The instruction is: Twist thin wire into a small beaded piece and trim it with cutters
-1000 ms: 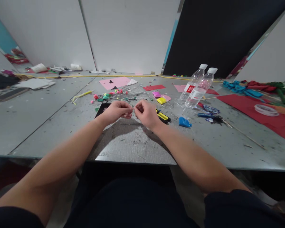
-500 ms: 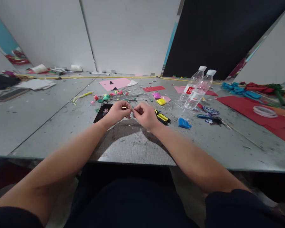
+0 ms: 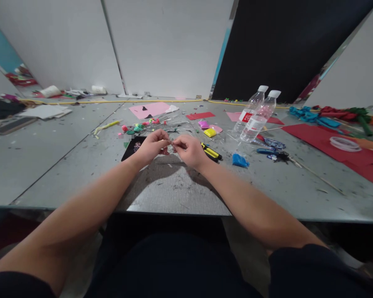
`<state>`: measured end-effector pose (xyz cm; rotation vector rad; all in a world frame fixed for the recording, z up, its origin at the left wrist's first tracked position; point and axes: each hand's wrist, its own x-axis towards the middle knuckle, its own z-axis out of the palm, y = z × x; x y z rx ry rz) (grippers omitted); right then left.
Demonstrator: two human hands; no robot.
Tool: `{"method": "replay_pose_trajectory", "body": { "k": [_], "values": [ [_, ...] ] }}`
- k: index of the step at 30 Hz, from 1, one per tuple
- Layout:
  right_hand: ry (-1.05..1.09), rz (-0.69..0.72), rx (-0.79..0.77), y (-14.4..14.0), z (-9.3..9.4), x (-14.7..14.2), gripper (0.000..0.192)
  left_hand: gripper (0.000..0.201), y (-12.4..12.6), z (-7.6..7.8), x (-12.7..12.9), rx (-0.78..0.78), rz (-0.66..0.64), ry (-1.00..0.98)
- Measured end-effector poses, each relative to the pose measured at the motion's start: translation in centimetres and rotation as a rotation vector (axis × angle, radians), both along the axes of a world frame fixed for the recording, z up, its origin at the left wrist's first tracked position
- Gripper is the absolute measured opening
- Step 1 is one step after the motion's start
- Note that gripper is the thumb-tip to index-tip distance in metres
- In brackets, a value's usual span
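My left hand [image 3: 156, 147] and my right hand [image 3: 189, 150] meet fingertip to fingertip above the table, each closed in a pinch. What they pinch is too small and too covered by the fingers to name. Under the left hand lies a black flat item [image 3: 131, 147] with a small printed figure. A yellow-and-black cutter [image 3: 211, 152] rests just beyond the right hand, partly covered by it. Behind the hands are small pink and green clay pieces [image 3: 139, 127] beside thin clear strips.
Two clear bottles [image 3: 254, 124] with white caps stand to the right. Nearby lie a blue packet [image 3: 240, 160], a yellow packet [image 3: 210, 132], pliers [image 3: 272, 153] and red sheets [image 3: 335, 147]. A pink sheet [image 3: 149, 109] lies toward the wall.
Both hands stay pinched together in nearly the same place, with slight finger movement. The whole view has shifted a little.
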<state>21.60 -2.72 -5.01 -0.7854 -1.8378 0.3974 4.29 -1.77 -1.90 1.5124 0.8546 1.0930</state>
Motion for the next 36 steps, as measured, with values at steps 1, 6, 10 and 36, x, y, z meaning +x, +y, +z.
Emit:
{"method": "replay_pose_trajectory", "body": {
  "k": [1,6,10,36],
  "values": [
    [0.036,0.023,-0.059,0.0,0.0,0.0,0.01,0.016,-0.1,0.0,0.0,0.01,0.019,0.014],
    [0.321,0.189,-0.408,-0.5,0.3,-0.6,0.02,0.017,-0.2,0.1,0.2,0.09,0.106,0.086],
    [0.439,0.26,-0.545,-0.9,0.6,-1.1,0.04,0.021,-0.2,0.0,0.2,0.131,0.106,0.08],
    [0.335,0.386,-0.814,-0.4,0.2,-0.1,0.029,0.022,-0.6,1.6,-1.1,-0.068,-0.246,0.245]
  ]
}}
